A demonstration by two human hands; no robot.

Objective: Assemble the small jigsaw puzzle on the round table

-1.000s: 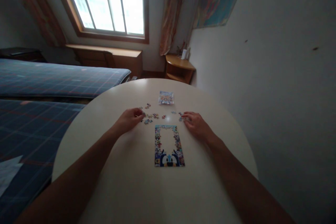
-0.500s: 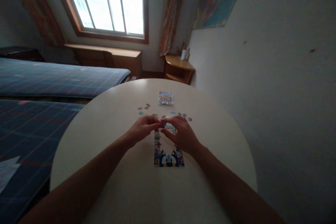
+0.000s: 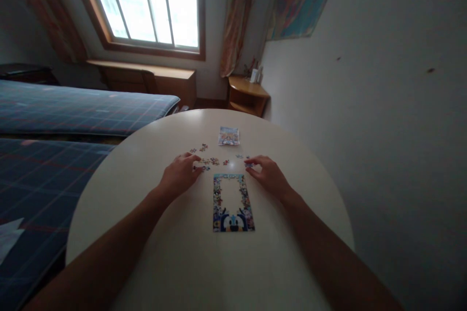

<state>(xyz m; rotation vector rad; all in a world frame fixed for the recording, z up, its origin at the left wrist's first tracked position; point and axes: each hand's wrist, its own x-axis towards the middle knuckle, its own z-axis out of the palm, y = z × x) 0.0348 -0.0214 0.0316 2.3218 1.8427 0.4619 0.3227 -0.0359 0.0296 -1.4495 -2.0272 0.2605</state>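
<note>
On the round table a jigsaw puzzle frame (image 3: 217, 211) lies with its border joined, a blue cartoon dog face along the near edge and a bare middle. Beyond its far left corner is my left hand (image 3: 180, 172), thumb and fingers apart, beside loose puzzle pieces (image 3: 214, 161). My right hand (image 3: 269, 176) rests past the far right corner. Its thumb and index finger are parted around a small bluish puzzle piece (image 3: 249, 164); whether they touch it I cannot tell. Farther back lies a small picture packet (image 3: 228, 136).
The white round table (image 3: 146, 252) carries several more loose pieces (image 3: 203, 147) at the far left of the puzzle. Beds with plaid covers (image 3: 73, 109) stand to the left, a wall (image 3: 394, 155) to the right. A corner shelf (image 3: 248, 86) and window (image 3: 146, 5) are behind.
My hands were together over the far edge of the puzzle, fingers meeting. They have moved apart, left hand leftward and right hand rightward, to the loose pieces, uncovering the puzzle's joined top edge.
</note>
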